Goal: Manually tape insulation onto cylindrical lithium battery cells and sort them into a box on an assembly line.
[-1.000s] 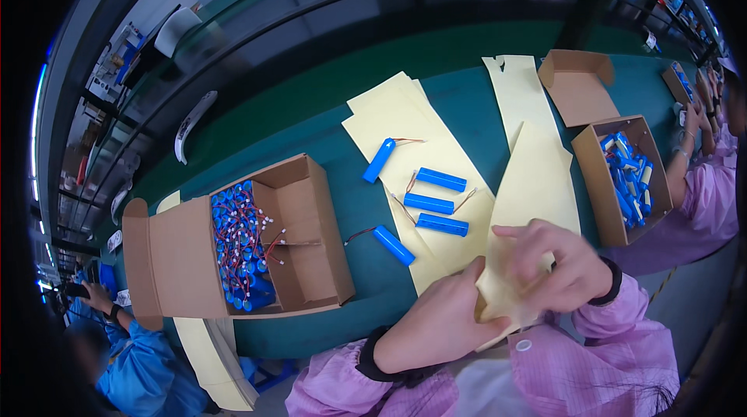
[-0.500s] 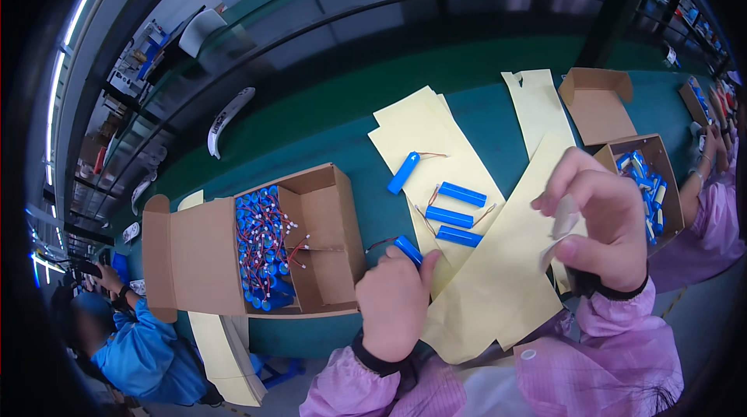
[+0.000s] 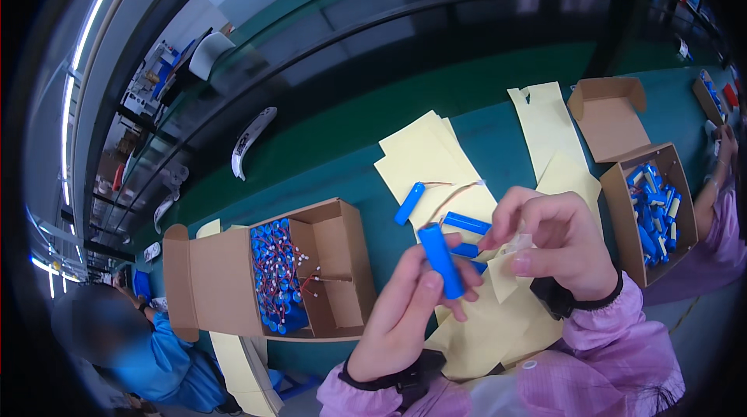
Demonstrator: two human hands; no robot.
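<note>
My left hand (image 3: 405, 312) grips a blue cylindrical battery (image 3: 441, 260), tilted above the paper, with thin wires running from its top end. My right hand (image 3: 572, 242) is closer to the body's right side, thumb and fingers pinching a small pale paper piece (image 3: 515, 247). Beneath both hands lie cream paper sheets (image 3: 424, 141). On them rest more blue batteries, one at the left (image 3: 410, 203) and another (image 3: 467, 222) partly behind my fingers. Others there are mostly hidden by the hands.
To the left, an open cardboard box (image 3: 346, 261) holds many wired blue batteries in one side. At the right, a second open box (image 3: 618, 211) contains loose blue batteries. Co-workers sit at both sides, one in a blue jacket (image 3: 175, 359).
My left hand has lifted the battery off the table and moved it right, over the paper. My right hand has come lower and left, close beside it. The view has shifted slightly.
</note>
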